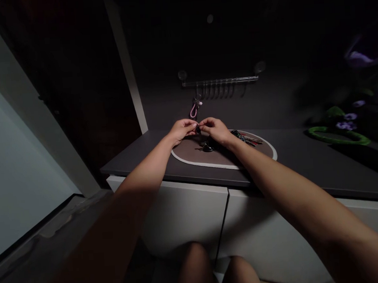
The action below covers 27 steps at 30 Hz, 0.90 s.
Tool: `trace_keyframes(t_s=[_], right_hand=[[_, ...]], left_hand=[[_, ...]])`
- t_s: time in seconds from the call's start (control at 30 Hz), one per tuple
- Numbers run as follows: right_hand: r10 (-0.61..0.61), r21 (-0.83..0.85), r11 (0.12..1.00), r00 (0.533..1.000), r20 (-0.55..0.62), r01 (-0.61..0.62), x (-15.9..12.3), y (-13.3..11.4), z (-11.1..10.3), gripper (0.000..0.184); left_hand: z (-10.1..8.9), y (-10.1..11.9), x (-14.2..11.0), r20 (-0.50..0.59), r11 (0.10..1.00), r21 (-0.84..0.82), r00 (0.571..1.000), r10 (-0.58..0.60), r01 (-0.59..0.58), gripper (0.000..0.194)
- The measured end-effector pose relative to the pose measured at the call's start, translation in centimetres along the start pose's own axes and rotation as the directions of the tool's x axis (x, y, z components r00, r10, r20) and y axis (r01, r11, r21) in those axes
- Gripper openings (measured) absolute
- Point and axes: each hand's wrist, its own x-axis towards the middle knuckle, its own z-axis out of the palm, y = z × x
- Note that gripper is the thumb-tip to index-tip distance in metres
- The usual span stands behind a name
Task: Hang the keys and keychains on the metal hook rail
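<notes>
Both my hands meet over an oval mat (259, 142) with a pale rim on a dark countertop. My left hand (182, 129) and my right hand (214, 129) each pinch a small dark object (197, 129) held between them; a key (205, 147) hangs or lies just below it on the mat. A second bunch of keys (246, 138) lies on the mat right of my right hand. On the wall behind, a hook rail (219, 82) carries a pink loop keychain (194, 111) at its left end.
The dark countertop (305, 160) tops a white cabinet with two doors (187, 210). A plant with purple flowers and a green rim (339, 134) stands at the right. A white door frame (130, 76) rises at the left. My knees show at the bottom.
</notes>
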Motion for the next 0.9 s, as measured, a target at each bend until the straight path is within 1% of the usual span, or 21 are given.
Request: trace_keyframes(t_s=[0.2, 0.37, 0.5, 0.63, 0.8, 0.9], right_hand=[[-0.006, 0.077, 0.997, 1.000, 0.011, 0.005, 0.03, 0.38, 0.00, 0.016], [-0.019, 0.070, 0.997, 1.000, 0.000, 0.019, -0.04, 0.34, -0.09, 0.021], [-0.025, 0.056, 0.998, 1.000, -0.008, 0.025, -0.06, 0.38, -0.12, 0.024], [-0.032, 0.040, 0.999, 0.999, -0.026, 0.033, 0.08, 0.55, -0.17, 0.022], [-0.048, 0.060, 0.997, 0.997, -0.055, 0.051, 0.21, 0.85, -0.26, 0.020], [-0.034, 0.079, 0.996, 0.996, -0.077, 0.040, 0.18, 0.84, -0.33, 0.021]], left_hand=[[0.07, -0.28, 0.17, 0.003, 1.000, -0.016, 1.000, 0.019, -0.019, 0.016], [0.01, -0.31, 0.23, 0.003, 0.999, -0.044, 1.000, 0.028, -0.028, 0.019], [0.09, -0.14, 0.13, -0.003, 0.999, -0.045, 1.000, 0.006, -0.006, 0.021], [0.21, 0.03, 0.08, -0.013, 0.999, -0.053, 1.000, -0.005, 0.004, 0.021], [0.29, 0.15, 0.11, 0.008, 0.997, -0.071, 1.000, 0.006, -0.005, 0.021], [0.34, 0.15, 0.18, -0.021, 0.997, -0.080, 1.000, 0.007, -0.009, 0.018]])
